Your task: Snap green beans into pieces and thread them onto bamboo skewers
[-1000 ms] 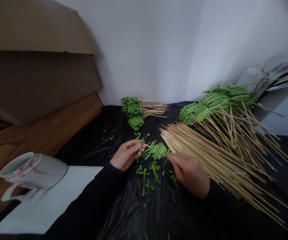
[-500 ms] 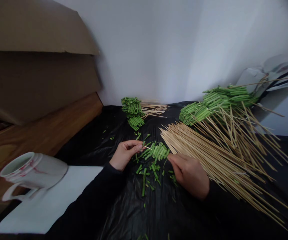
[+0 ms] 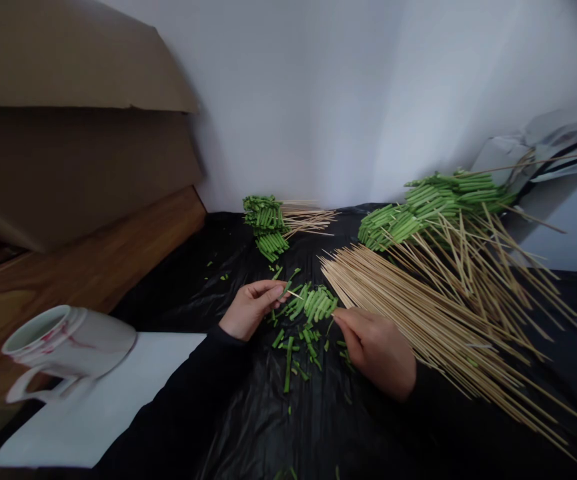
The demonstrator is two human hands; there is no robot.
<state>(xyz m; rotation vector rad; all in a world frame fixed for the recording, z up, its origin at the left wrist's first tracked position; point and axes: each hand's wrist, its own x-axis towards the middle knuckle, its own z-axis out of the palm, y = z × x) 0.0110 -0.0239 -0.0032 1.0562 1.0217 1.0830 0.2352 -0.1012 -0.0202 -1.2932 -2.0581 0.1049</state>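
Note:
My left hand point(image 3: 252, 311) is closed, thumb and forefinger pinching a short green vegetable stalk piece point(image 3: 287, 287). The pale end of a bamboo skewer point(image 3: 296, 295) shows at those fingertips and slants toward my right hand point(image 3: 379, 347). That hand is closed too, its fingertips pinched on the skewer's other end; its fingers partly hide what they grip. Between and below my hands lie loose cut green stalk pieces point(image 3: 319, 303), some in a small heap and others scattered. A longer green piece point(image 3: 288, 365) lies nearer me.
Loose bamboo skewers point(image 3: 418, 320) spread at the right. Skewered green stalks point(image 3: 431, 203) are piled behind them, with a smaller stack point(image 3: 264, 217) by the wall. A mug point(image 3: 75, 343) stands on white paper point(image 3: 118, 387) at left, below a cardboard box point(image 3: 83, 160). Black plastic sheeting point(image 3: 253, 427) covers the surface.
My right hand has shifted slightly left, toward my left hand. The green piece in my left fingertips now shows more clearly. The piles have not moved.

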